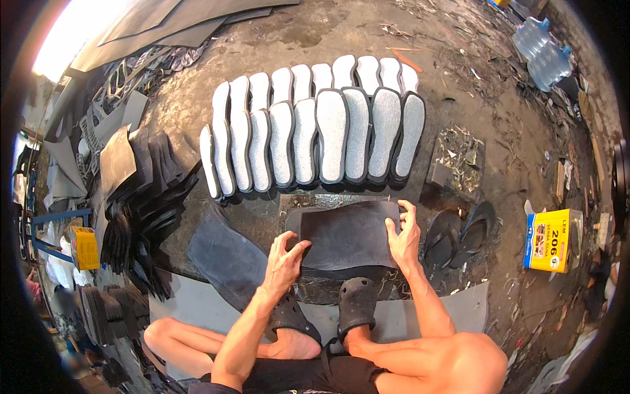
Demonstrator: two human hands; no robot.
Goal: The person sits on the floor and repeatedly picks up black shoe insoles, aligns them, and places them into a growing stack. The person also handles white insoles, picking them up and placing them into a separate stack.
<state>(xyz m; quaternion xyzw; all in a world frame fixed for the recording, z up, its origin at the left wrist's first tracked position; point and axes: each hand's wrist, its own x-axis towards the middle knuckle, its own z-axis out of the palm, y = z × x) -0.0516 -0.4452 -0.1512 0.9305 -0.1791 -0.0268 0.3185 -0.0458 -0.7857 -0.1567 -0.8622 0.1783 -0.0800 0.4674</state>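
A dark rubber sheet (348,235), roughly rectangular with a wavy outline, lies over a low block (321,289) in front of me. My left hand (285,261) is closed at the sheet's left edge, thumb and fingers pinching it. At the right edge my right hand (405,238) grips the sheet between thumb and fingers. Under it, another dark piece shows along the left and lower edges. Left of my left hand a longer dark sheet (226,253) lies on the ground. Beyond the block stand rows of white-topped, black-edged shoe soles (331,134).
A pair of black flip-flops (443,236) and a scrap-covered block (459,157) lie at right, near a yellow glue tin (548,241). Stacked dark sheets (147,177) stand at left. Clear plastic bottles (548,62) lie far right. My feet wear black clogs (357,305).
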